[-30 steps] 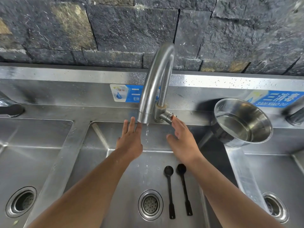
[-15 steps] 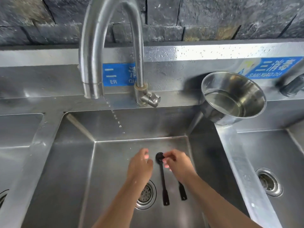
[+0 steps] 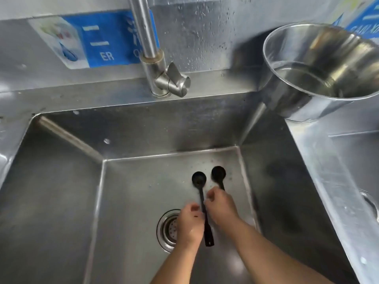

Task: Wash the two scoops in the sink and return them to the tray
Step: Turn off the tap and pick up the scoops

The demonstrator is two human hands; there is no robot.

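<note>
Both black scoops lie side by side on the sink floor (image 3: 133,201), handles running toward the person, bowls away. The left hand (image 3: 189,224) and right hand (image 3: 222,208) flank the left scoop (image 3: 202,201), fingers curled at its handle (grip not clearly closed); the right scoop (image 3: 219,177) is partly hidden. Half a second ago, both hands were nearer the bowls.

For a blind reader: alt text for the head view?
Both hands, left hand and right hand, reach two black scoops lying in a steel sink beside the drain. A metal bowl sits on the sink's right edge.
</note>
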